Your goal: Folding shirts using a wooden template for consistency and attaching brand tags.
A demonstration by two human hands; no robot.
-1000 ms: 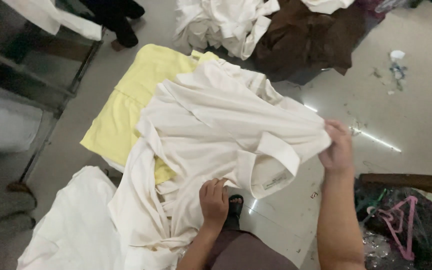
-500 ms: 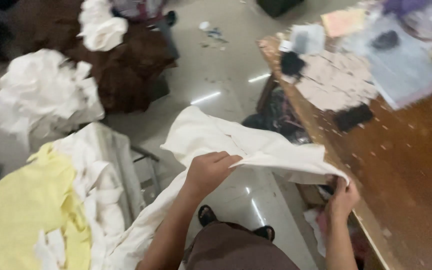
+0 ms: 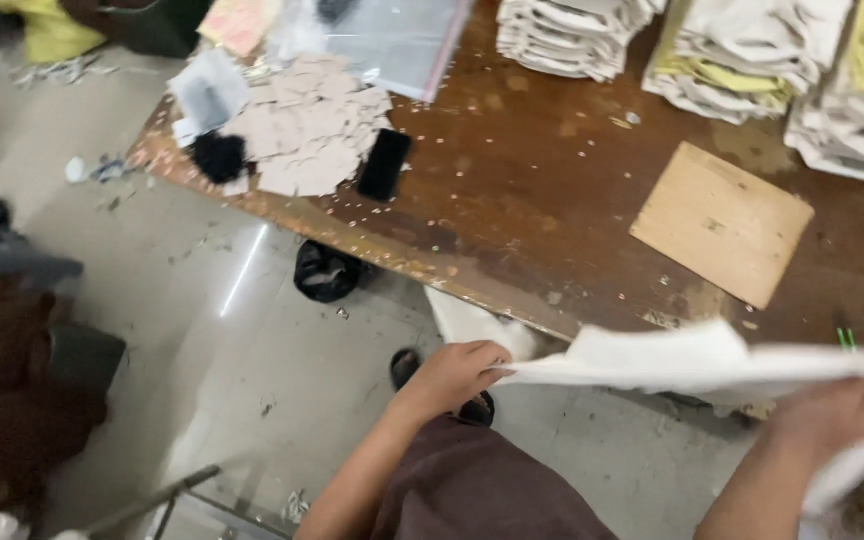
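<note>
I have a single view, worn on the head and tilted steeply down, facing toward 12 o'clock over the brown table [image 3: 552, 200]. Its edge runs from 10 to 4 o'clock, near me. The floor [image 3: 252, 380] fills 7 to 9 o'clock. No second view shares anything.

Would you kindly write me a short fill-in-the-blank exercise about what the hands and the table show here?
1. Both hands, left hand and right hand, grip a ____ garment.
2. The black phone lies on the ____ table.
3. The folded stacks sit along the table's ____ edge.

Missing words: white; wooden; far
</note>
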